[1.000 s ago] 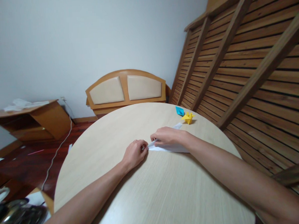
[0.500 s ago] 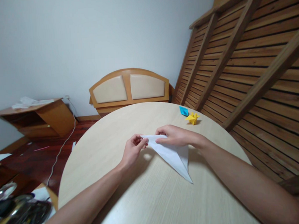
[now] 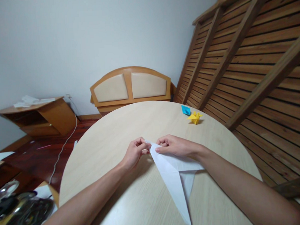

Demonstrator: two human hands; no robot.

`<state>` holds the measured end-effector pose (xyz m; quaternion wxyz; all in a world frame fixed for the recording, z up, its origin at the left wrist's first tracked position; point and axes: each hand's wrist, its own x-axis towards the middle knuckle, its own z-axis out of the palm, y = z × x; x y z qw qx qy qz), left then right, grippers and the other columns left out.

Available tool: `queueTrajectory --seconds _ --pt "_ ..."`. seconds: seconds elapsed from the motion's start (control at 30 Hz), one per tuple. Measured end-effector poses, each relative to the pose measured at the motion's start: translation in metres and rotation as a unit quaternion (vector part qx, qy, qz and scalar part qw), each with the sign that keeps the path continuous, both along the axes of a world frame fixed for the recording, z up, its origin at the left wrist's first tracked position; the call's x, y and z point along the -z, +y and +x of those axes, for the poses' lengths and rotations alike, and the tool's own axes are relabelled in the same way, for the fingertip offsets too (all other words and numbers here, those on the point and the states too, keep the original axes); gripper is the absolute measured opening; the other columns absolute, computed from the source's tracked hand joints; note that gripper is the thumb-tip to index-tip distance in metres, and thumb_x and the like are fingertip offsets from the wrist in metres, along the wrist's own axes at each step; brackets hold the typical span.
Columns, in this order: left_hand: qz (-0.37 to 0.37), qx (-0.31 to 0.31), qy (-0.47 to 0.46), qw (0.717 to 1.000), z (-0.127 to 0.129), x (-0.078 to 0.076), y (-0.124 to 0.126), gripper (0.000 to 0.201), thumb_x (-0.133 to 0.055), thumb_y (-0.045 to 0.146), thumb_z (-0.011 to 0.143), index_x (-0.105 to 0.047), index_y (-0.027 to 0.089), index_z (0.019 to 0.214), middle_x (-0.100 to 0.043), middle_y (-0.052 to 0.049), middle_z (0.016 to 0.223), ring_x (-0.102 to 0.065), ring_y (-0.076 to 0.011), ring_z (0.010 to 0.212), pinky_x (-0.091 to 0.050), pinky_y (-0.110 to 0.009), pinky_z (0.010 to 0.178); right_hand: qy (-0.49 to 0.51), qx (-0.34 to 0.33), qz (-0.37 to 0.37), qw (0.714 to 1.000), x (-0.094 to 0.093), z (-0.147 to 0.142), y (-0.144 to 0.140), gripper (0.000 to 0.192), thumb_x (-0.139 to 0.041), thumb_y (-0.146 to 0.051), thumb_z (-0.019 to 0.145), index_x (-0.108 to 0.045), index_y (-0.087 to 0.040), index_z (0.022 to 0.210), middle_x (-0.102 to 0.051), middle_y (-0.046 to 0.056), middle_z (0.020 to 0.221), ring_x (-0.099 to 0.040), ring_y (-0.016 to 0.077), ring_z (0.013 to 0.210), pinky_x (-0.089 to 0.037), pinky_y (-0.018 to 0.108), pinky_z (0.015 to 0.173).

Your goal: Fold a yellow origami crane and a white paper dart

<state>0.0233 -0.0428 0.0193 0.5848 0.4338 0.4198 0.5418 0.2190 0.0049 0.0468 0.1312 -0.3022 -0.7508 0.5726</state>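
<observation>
A sheet of folded white paper (image 3: 169,172) is held above the round table, one long pointed flap hanging toward me and another reaching under my right wrist. My left hand (image 3: 136,151) pinches its narrow tip between thumb and fingers. Close beside it, my right hand (image 3: 175,146) grips the upper edge, thumb on top and fingers curled behind. Part of the paper lies hidden beneath the right hand and forearm.
On the pale round table (image 3: 111,134), a blue folded paper boat (image 3: 186,110) and a yellow folded paper bird (image 3: 195,118) stand at the far right. Wooden slatted panels (image 3: 263,69) lean along the right. Cluttered items (image 3: 21,206) sit at lower left.
The paper has turned and opened out, its lower point now reaching nearer to me and a flap showing at the right. Both hands keep hold; the right has come slightly lower.
</observation>
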Motion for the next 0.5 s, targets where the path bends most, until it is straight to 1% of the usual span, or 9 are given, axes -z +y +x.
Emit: queueTrajectory --seconds 0.17,0.33,0.43,0.5 --pt "0.028 -0.015 0.046 0.998 0.0012 0.0004 -0.0026 0.027 -0.076 0.034 0.069 -0.055 0.017 0.066 -0.058 0.000 0.066 -0.057 -0.0113 0.062 -0.046 -0.021 0.055 0.012 0.012 -0.012 1.000 0.0038 0.0026 -0.0012 0.030 -0.067 -0.043 0.083 -0.061 -0.014 0.087 -0.055 -0.002 0.069 -0.045 0.0086 0.056 -0.029 0.019 0.049" --pt "0.049 -0.033 0.073 0.996 0.0038 -0.0004 -0.0060 0.026 -0.072 0.037 0.072 -0.056 0.017 0.066 -0.058 -0.001 0.068 -0.057 -0.0127 0.065 -0.046 -0.020 0.052 0.007 0.013 -0.009 1.000 -0.0002 0.0034 -0.0041 0.032 -0.070 -0.044 0.080 -0.063 -0.014 0.088 -0.055 -0.002 0.066 -0.044 0.0084 0.053 -0.028 0.020 0.048" --pt "0.053 -0.044 0.073 0.995 0.0037 -0.0018 -0.0058 0.025 -0.068 0.038 0.075 -0.057 0.017 0.067 -0.060 -0.003 0.072 -0.057 -0.0135 0.067 -0.045 -0.019 0.050 0.007 0.010 -0.010 1.000 -0.0021 0.0041 -0.0058 0.030 -0.070 -0.043 0.079 -0.063 -0.014 0.088 -0.057 -0.002 0.066 -0.045 0.0087 0.053 -0.028 0.020 0.048" --pt "0.051 -0.063 0.056 0.995 0.0019 -0.0038 -0.0045 0.024 -0.066 0.038 0.076 -0.056 0.017 0.070 -0.062 -0.004 0.077 -0.058 -0.0134 0.068 -0.043 -0.018 0.048 0.005 0.004 -0.019 1.000 -0.0017 0.0047 -0.0067 0.028 -0.069 -0.041 0.080 -0.062 -0.014 0.086 -0.058 -0.002 0.066 -0.046 0.0087 0.052 -0.029 0.020 0.047"
